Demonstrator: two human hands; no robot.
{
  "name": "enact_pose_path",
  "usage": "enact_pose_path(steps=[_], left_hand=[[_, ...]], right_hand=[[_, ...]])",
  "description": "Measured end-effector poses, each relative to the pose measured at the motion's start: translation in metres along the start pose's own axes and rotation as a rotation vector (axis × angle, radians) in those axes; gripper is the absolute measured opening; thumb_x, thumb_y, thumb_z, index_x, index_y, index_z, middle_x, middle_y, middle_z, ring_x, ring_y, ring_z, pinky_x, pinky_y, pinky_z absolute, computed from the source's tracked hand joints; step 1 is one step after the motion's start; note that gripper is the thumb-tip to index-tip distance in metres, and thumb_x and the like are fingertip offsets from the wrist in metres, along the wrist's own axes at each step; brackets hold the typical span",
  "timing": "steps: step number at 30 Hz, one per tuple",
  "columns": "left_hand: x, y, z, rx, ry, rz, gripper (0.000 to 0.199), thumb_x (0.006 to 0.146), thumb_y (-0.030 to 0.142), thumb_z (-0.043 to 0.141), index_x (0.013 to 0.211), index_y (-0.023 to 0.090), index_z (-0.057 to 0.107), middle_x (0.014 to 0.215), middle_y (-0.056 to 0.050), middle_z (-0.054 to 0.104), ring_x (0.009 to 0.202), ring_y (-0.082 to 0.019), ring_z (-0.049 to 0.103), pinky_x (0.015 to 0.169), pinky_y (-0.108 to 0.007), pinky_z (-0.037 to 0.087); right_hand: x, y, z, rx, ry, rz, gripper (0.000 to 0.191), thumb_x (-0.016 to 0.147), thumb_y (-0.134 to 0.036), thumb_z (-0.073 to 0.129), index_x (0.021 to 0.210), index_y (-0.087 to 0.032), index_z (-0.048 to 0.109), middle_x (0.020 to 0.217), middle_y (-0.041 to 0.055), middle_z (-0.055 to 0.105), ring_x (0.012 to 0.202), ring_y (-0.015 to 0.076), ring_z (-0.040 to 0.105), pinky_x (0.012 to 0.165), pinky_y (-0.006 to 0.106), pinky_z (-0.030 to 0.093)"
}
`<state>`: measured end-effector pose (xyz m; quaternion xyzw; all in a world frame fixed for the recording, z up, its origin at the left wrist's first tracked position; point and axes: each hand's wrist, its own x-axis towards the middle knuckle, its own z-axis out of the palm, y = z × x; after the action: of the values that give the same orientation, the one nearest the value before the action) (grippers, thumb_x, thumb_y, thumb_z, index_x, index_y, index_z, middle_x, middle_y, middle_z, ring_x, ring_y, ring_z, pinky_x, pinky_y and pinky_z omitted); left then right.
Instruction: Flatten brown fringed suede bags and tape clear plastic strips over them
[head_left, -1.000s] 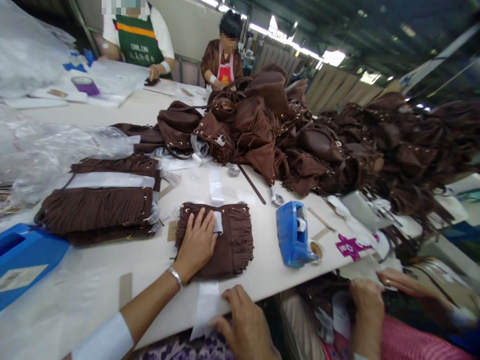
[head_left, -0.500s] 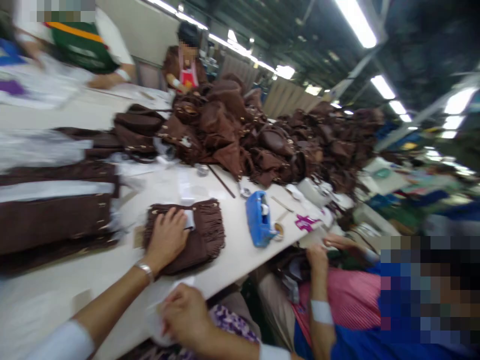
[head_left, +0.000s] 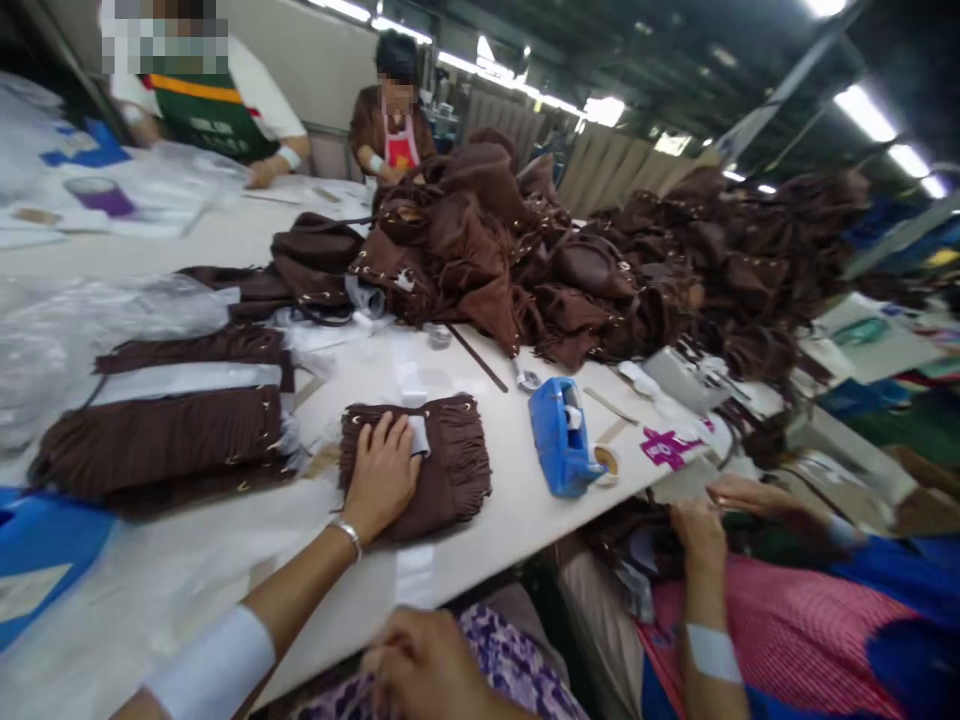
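Note:
My left hand (head_left: 382,475) lies flat, palm down, on the left part of a brown fringed bag (head_left: 450,470), fingertips beside a small whitish strip on its top edge. Below the bag, near the table's front edge, is my right hand (head_left: 427,650), its fingers curled and blurred; whether it holds anything cannot be made out. A white strip (head_left: 414,575) runs from under the bag toward that hand. To the left lies a larger brown fringed bundle (head_left: 187,430) with a pale band across it.
A blue tape dispenser (head_left: 559,435) stands right of the bag, beside a tape roll (head_left: 606,462) and a purple tag (head_left: 664,447). Brown bags (head_left: 480,230) are heaped behind. A person's hands (head_left: 701,525) work at the right; two more people stand across the table (head_left: 525,520).
The view has swung left, so the bag and table items appear farther right. My right hand has moved down from the pale strip, now lying visible below the bag. My left hand stays on the bag.

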<state>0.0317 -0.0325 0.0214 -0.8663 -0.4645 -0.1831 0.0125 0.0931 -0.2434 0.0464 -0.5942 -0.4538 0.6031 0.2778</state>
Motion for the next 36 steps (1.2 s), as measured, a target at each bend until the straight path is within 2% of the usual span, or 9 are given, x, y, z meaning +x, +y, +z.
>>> enact_pose_path(steps=[2,4,7,15,21,25,28,31,36], left_hand=[[0.0,0.0,0.002,-0.01,-0.007,-0.028,0.046,0.094,0.034,0.041,0.135,0.016,0.051,0.151,-0.01,0.045,0.146,-0.03,0.028,0.12,-0.054,0.018],[-0.002,-0.001,0.002,-0.025,-0.008,-0.038,0.046,0.094,0.034,0.042,0.135,0.016,0.052,0.152,-0.01,0.045,0.147,-0.03,0.027,0.12,-0.054,0.017],[-0.004,0.001,0.0,-0.034,-0.002,-0.033,0.045,0.094,0.032,0.043,0.134,0.015,0.053,0.15,-0.012,0.047,0.146,-0.031,0.028,0.119,-0.055,0.018],[-0.002,0.001,0.001,-0.03,0.01,-0.024,0.045,0.094,0.032,0.043,0.134,0.015,0.052,0.15,-0.012,0.047,0.145,-0.032,0.03,0.119,-0.056,0.019],[-0.003,0.001,0.0,-0.039,0.014,-0.027,0.045,0.094,0.032,0.043,0.135,0.016,0.052,0.15,-0.012,0.048,0.146,-0.031,0.029,0.12,-0.056,0.018],[-0.002,0.001,0.0,-0.037,0.018,-0.025,0.045,0.094,0.032,0.043,0.135,0.016,0.053,0.15,-0.013,0.047,0.147,-0.031,0.028,0.12,-0.055,0.018],[-0.002,0.001,0.0,-0.031,0.024,-0.019,0.045,0.093,0.031,0.043,0.134,0.015,0.053,0.15,-0.013,0.047,0.146,-0.032,0.029,0.12,-0.056,0.018],[-0.003,0.001,0.0,-0.022,0.033,-0.011,0.044,0.094,0.031,0.043,0.134,0.014,0.053,0.149,-0.013,0.048,0.145,-0.033,0.03,0.119,-0.057,0.019],[-0.003,0.0,0.001,-0.011,0.053,-0.01,0.044,0.094,0.03,0.044,0.133,0.015,0.054,0.148,-0.013,0.049,0.144,-0.033,0.032,0.119,-0.057,0.021]], right_hand=[[0.003,0.032,-0.029,0.091,0.173,0.162,0.027,0.088,-0.041,0.06,0.078,-0.017,0.058,0.061,-0.002,0.06,0.052,0.0114,0.054,0.053,0.023,0.043],[0.002,0.059,-0.044,0.173,0.353,0.211,0.03,0.07,-0.038,0.076,0.081,-0.017,0.059,0.072,0.0005,0.065,0.063,0.0132,0.059,0.059,0.024,0.044],[0.007,0.078,-0.036,0.345,0.381,0.279,0.05,0.051,-0.037,0.085,0.09,-0.017,0.06,0.092,0.0053,0.069,0.066,0.0143,0.06,0.054,0.023,0.042],[0.014,0.062,-0.023,0.303,0.324,0.303,0.041,0.069,-0.053,0.073,0.067,-0.018,0.052,0.048,-0.0033,0.054,0.04,0.007,0.041,0.043,0.019,0.026],[-0.004,0.044,-0.04,-0.226,0.302,0.129,0.034,0.091,-0.036,0.051,0.063,-0.018,0.056,0.055,0.0003,0.059,0.052,0.0128,0.054,0.054,0.023,0.034],[-0.009,0.039,-0.043,-0.515,0.424,-0.043,0.028,0.091,-0.027,0.049,0.065,-0.018,0.057,0.073,0.0031,0.063,0.072,0.0164,0.059,0.065,0.025,0.036],[-0.009,0.044,-0.042,-0.452,0.523,-0.075,0.015,0.088,-0.024,0.05,0.09,-0.019,0.064,0.072,0.0016,0.063,0.07,0.0171,0.06,0.066,0.025,0.039],[-0.007,0.051,-0.041,-0.307,0.549,-0.108,0.039,0.084,-0.028,0.056,0.122,-0.018,0.055,0.065,-0.0029,0.06,0.06,0.0163,0.059,0.06,0.024,0.04],[0.0,0.045,-0.037,-0.025,0.29,-0.069,0.036,0.081,-0.043,0.062,0.108,-0.019,0.065,0.055,-0.0049,0.056,0.048,0.012,0.053,0.05,0.021,0.037]])
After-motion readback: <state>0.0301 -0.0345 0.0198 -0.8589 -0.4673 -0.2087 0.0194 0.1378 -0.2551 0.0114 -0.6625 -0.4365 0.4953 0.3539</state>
